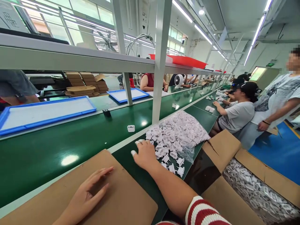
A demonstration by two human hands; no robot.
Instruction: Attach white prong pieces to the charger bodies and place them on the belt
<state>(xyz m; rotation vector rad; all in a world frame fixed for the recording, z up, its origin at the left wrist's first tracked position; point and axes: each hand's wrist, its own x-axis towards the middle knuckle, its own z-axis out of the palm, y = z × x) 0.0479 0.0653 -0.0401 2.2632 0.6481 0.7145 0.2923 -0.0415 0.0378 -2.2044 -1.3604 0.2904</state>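
My left hand is held over a flat brown cardboard sheet or box, its thumb and fingers apart and nothing between them. To the right, my right hand reaches across the green work surface with fingers spread; white covers show on some fingertips. It is beside a heap of white plastic plug housings, several of them with pins. The heap spills from a clear plastic bag. Beyond this hand, a single white housing lies on the green conveyor belt.
An open carton holding bagged white parts stands at the lower right. A metal post and shelf rise over the line. Blue-rimmed trays lie across the belt. Co-workers sit and stand at the right.
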